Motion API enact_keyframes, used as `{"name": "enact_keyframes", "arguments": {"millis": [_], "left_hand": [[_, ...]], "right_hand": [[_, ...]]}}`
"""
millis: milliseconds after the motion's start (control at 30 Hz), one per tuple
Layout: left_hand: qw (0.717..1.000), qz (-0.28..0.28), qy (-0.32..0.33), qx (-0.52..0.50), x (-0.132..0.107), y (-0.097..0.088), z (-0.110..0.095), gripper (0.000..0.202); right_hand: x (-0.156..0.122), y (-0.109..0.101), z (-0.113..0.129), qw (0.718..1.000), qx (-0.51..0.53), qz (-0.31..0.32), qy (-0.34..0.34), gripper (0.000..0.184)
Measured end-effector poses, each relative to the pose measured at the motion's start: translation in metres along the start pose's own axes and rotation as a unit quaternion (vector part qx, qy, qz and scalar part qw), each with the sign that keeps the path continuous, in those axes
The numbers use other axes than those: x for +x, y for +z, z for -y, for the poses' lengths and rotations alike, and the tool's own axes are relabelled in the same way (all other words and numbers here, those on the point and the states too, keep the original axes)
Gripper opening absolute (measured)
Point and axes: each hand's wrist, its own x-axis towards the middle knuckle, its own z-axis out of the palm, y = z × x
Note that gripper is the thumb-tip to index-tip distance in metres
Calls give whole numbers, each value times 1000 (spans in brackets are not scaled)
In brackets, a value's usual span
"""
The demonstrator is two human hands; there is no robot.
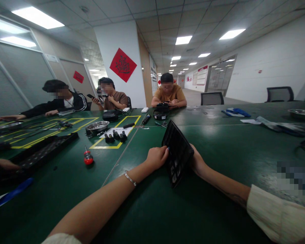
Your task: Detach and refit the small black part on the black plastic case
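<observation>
In front of me a flat black rectangular case point(177, 154) stands tilted on edge, with a raised rim and paler patches low on its face; I cannot tell exactly what kind it is. My right hand point(197, 160) grips its right edge from behind, with most fingers hidden. At its left side is my left hand point(156, 157), fingers closed in a pinch against the face. A tiny blue spot shows at those fingertips, too small to name. A silver bracelet point(130, 178) circles my left wrist.
A red-and-black screwdriver point(88, 157) lies on the green table point(142, 206) to the left. Beyond it are several black cylindrical parts point(115, 135) and a metal bowl point(98, 127). A long black tray point(44, 150) sits far left, beside another person's hand point(5, 164). Gloves point(277, 125) lie right; three people sit opposite.
</observation>
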Motion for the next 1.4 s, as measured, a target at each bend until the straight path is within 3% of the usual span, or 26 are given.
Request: {"name": "enact_keyframes", "arguments": {"millis": [300,800,1400], "left_hand": [[1000,-15,-1,13,-1,3,1,30],[1000,21,-2,-6,2,1,1,49],[999,-14,18,25,-3,2,0,34]], "right_hand": [[-1,1,1,1000,-1,12,-7,36],[2,-3,-3,999,-11,29,-15,36],[-2,1,2,1000,5,21,-6,37]]}}
